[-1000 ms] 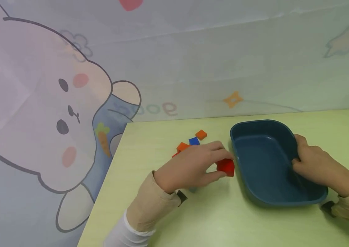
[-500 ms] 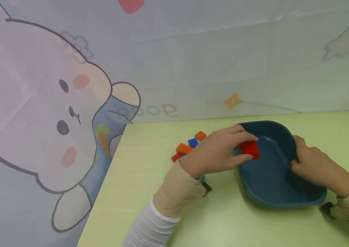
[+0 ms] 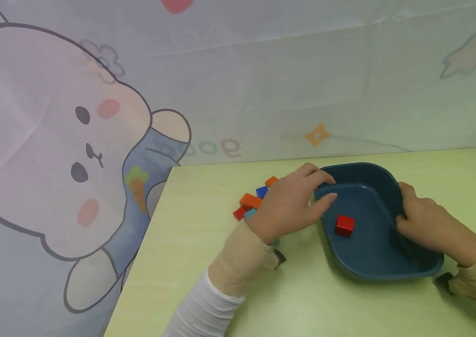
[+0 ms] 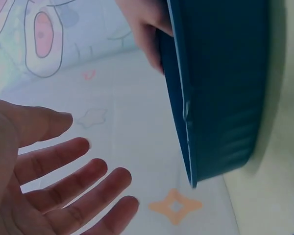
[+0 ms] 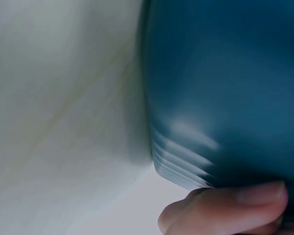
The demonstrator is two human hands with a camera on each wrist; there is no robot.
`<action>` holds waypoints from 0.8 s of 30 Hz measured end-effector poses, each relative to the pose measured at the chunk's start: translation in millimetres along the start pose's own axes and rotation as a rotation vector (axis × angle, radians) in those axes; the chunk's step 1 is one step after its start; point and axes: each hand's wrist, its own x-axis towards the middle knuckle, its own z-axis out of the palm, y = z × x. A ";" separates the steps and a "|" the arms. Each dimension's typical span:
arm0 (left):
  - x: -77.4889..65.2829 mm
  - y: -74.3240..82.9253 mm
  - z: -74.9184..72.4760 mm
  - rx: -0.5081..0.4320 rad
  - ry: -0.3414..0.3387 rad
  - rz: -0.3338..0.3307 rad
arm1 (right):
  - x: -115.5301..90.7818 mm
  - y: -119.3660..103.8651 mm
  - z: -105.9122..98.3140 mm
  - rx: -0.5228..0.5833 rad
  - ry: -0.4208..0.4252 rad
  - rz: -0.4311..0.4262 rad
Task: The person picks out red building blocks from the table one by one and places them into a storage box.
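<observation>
A dark blue plastic basin (image 3: 383, 248) with rounded corners stands on the table, and a red block (image 3: 344, 225) lies on its floor toward the left side. My left hand (image 3: 292, 203) is over the basin's left rim, thumb and fingers apart, with nothing between them. The left wrist view shows those fingers (image 4: 71, 191) spread beside the basin wall (image 4: 225, 98). At the opposite side, my right hand (image 3: 435, 227) grips the right rim, thumb inside. In the right wrist view, its fingers (image 5: 225, 208) lie against the basin's edge.
Left of the basin is a loose group of small blocks: orange (image 3: 249, 201), blue (image 3: 261, 192), red (image 3: 240, 214) and light blue (image 3: 250, 213), partly hidden by my left hand. Behind the pale yellow-green table (image 3: 191, 234) hangs a cartoon-printed cloth (image 3: 263, 84).
My left hand carried the red block rightward over the basin and let it go inside. It has since drawn back slightly left, fingers spread. The right hand keeps its grip on the rim.
</observation>
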 end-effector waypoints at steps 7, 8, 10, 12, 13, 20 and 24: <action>-10.7 -15.1 -11.9 0.046 0.023 -0.051 | -0.6 -0.8 1.8 0.009 0.002 -0.005; -12.5 -17.6 -14.7 0.048 0.020 -0.066 | -0.5 -1.0 2.3 0.008 0.004 -0.006; -16.2 -22.6 -21.3 0.045 0.010 -0.094 | -0.4 -1.6 3.1 0.003 0.010 -0.007; -20.1 -28.1 -27.6 0.038 0.000 -0.123 | -0.3 -1.5 3.3 0.003 0.019 -0.012; -22.1 -31.0 -30.4 0.033 -0.003 -0.137 | -0.5 -1.5 3.0 0.004 0.021 -0.014; -37.5 -56.2 -42.8 0.018 -0.030 -0.230 | -1.8 -1.8 -1.2 0.004 0.008 -0.003; -49.2 -73.2 -45.8 0.022 -0.068 -0.312 | -2.2 -1.3 -2.4 0.004 0.004 0.001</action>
